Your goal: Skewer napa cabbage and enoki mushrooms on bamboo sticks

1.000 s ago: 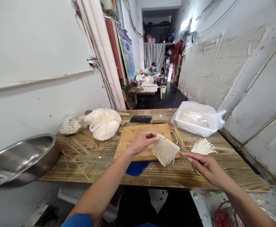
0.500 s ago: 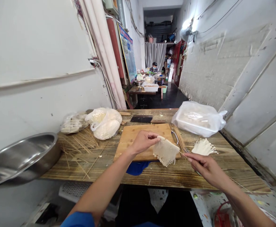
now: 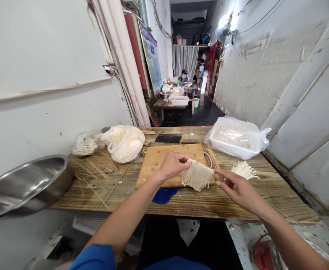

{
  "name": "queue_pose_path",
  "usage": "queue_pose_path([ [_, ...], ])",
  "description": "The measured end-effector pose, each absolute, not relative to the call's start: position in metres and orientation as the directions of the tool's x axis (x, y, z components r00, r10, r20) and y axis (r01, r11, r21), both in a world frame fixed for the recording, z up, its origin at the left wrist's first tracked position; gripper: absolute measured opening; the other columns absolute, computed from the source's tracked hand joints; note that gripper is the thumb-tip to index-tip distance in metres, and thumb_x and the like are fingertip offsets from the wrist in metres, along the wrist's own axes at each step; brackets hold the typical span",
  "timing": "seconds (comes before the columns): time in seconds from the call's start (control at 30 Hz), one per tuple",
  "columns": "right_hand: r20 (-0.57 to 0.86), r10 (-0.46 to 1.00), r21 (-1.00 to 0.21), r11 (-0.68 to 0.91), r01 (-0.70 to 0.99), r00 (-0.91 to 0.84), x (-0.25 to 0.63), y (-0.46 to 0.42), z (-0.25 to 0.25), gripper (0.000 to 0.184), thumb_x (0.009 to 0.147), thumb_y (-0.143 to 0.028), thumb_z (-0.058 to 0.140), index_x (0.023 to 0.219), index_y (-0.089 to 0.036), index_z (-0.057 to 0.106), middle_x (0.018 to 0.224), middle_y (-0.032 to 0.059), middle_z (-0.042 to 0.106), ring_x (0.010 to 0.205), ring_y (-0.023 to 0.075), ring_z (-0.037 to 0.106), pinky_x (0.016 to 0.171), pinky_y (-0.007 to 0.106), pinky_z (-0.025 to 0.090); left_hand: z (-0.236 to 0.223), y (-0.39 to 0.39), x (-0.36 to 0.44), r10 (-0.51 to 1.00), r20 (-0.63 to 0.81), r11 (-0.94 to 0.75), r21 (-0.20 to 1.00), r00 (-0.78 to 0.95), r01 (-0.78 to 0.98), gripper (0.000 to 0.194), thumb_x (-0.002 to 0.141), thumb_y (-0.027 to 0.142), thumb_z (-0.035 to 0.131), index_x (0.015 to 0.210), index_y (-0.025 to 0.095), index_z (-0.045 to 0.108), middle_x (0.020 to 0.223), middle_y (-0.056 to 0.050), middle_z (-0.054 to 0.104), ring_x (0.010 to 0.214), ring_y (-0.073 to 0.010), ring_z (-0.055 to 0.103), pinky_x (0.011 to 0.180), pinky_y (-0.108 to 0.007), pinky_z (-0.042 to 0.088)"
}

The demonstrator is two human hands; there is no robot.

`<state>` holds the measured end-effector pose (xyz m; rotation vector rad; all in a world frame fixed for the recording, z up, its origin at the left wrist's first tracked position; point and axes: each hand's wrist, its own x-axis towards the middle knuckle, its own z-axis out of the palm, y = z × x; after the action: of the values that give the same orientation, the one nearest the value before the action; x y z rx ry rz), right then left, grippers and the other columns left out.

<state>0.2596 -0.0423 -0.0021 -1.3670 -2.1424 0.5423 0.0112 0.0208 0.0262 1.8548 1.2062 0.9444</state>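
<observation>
Hanging thin, the cream-white enoki sheet (image 3: 197, 175) frays raggedly below.

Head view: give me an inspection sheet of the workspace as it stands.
Surface: wooden table bearing a cutting board, blue cloth at its near edge.
Job's things: pale fringed sheet, held up near the board's right side.
Clutter: loose skewers, knotted plastic bag, cleaver, bagged white tray, pale fringed bunch, metal basin.
Hands: left hand pinches the sheet's upper left; right hand at its right corner, grip unclear.
Cables: white cable down the left wall.
Surroundings: seated person at the far end; wall fan at right.
</observation>
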Motion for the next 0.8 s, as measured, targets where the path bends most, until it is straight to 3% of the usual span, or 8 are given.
queue_pose_path([
  [0.1, 0.283, 0.882, -0.551, 0.470, 0.690, -0.376, 0.247, -0.020, 0.005, 0.050, 0.086, -0.045, 0.055, 0.127, -0.016, 0.055, 0.114, 0.0111, 0.063, 0.083, 0.0202, 0.063, 0.077, 0.034, 0.049, 0.023, 0.022, 0.020, 0.934, 0.175, -0.296, 0.865, 0.311, 0.404, 0.020, 0.070, 0.023, 0.062, 0.077, 0.011, 0.076, 0.072, -0.005, 0.074, 0.062, -0.0148, 0.061, 0.056, -0.022, 0.042],
  [0.17, 0.324, 0.871, -0.541, 0.491, 0.683, -0.369, 0.235, -0.003, 0.011, 0.044, 0.086, -0.044, 0.056, 0.121, -0.017, 0.060, 0.115, 0.0104, 0.064, 0.091, 0.0227, 0.063, 0.081, 0.034, 0.048, 0.022, 0.025, 0.025, 0.929, 0.179, -0.304, 0.868, 0.324, 0.393, 0.020, 0.071, 0.024, 0.062, 0.078, 0.011, 0.076, 0.073, -0.005, 0.074, 0.063, -0.0147, 0.062, 0.056, -0.022, 0.042],
  [0.27, 0.305, 0.853, -0.551, 0.521, 0.652, -0.424, 0.219, 0.020, 0.018, 0.030, 0.089, -0.040, 0.052, 0.103, -0.019, 0.069, 0.098, 0.0063, 0.071, 0.086, 0.0219, 0.064, 0.074, 0.030, 0.046, 0.024, 0.029, 0.027, 0.924, 0.185, -0.311, 0.872, 0.334, 0.377, 0.021, 0.072, 0.026, 0.061, 0.080, 0.012, 0.075, 0.073, -0.004, 0.074, 0.063, -0.0146, 0.062, 0.057, -0.022, 0.042],
  [0.37, 0.282, 0.852, -0.557, 0.520, 0.648, -0.441, 0.206, 0.033, 0.022, 0.028, 0.090, -0.036, 0.049, 0.086, -0.018, 0.070, 0.079, 0.0034, 0.071, 0.070, 0.0179, 0.062, 0.062, 0.025, 0.042, 0.029, 0.031, 0.021, 0.922, 0.198, -0.324, 0.864, 0.332, 0.385, 0.022, 0.074, 0.031, 0.062, 0.076, 0.013, 0.075, 0.069, -0.002, 0.072, 0.062, -0.0139, 0.060, 0.057, -0.022, 0.041],
  [0.53, 0.328, 0.866, -0.476, 0.497, 0.725, -0.378, 0.190, 0.037, 0.020, 0.020, 0.083, -0.029, 0.054, 0.077, -0.018, 0.069, 0.070, 0.0029, 0.068, 0.064, 0.0155, 0.058, 0.059, 0.024, 0.036, 0.031, 0.032, 0.012, 0.916, 0.211, -0.346, 0.845, 0.341, 0.408, 0.024, 0.076, 0.033, 0.062, 0.066, 0.014, 0.073, 0.060, 0.000, 0.066, 0.056, -0.0117, 0.055, 0.054, -0.021, 0.037],
  [0.8, 0.278, 0.913, -0.438, 0.397, 0.807, -0.298, 0.176, 0.031, 0.019, 0.015, 0.076, -0.027, 0.057, 0.066, -0.018, 0.065, 0.056, 0.0002, 0.060, 0.054, 0.0126, 0.051, 0.052, 0.023, 0.028, 0.013, 0.039, 0.010, 0.929, 0.197, -0.320, 0.854, 0.313, 0.411, 0.021, 0.073, 0.029, 0.061, 0.063, 0.014, 0.072, 0.052, 0.003, 0.058, 0.052, -0.0102, 0.049, 0.050, -0.021, 0.030],
])
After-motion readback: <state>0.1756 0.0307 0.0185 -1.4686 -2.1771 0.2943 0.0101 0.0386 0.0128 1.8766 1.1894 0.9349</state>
